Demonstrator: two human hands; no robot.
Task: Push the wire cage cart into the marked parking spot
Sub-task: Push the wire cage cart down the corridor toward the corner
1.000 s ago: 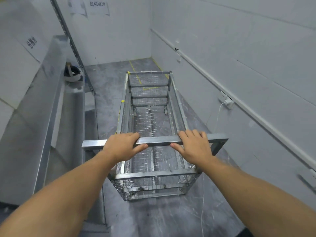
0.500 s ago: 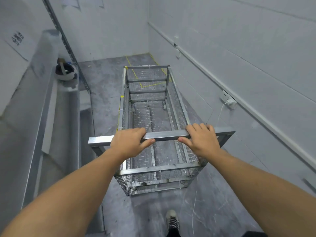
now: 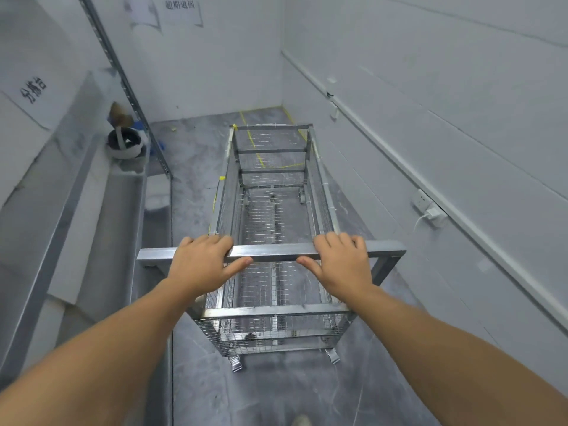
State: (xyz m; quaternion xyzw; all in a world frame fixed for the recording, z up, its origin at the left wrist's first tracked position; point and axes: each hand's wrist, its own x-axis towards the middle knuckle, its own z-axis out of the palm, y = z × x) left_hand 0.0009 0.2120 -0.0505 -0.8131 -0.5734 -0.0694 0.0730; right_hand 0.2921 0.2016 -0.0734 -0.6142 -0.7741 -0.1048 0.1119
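Empty wire cage cart [image 3: 273, 229], short of yellow-taped spot [image 3: 261, 158]

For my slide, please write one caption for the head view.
Both hands, left hand and right hand, grip the wire cage cart handle before yellow floor lines.

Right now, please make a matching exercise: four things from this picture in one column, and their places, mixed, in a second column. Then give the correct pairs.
Things:
1. left hand
2. charger
3. yellow tape
4. bowl

Places:
A. on the floor by the far wall, seen through the cart
B. on the ledge at the left
C. on the cart's handle bar
D. in the socket on the right wall

Pairs: 1-C, 2-D, 3-A, 4-B
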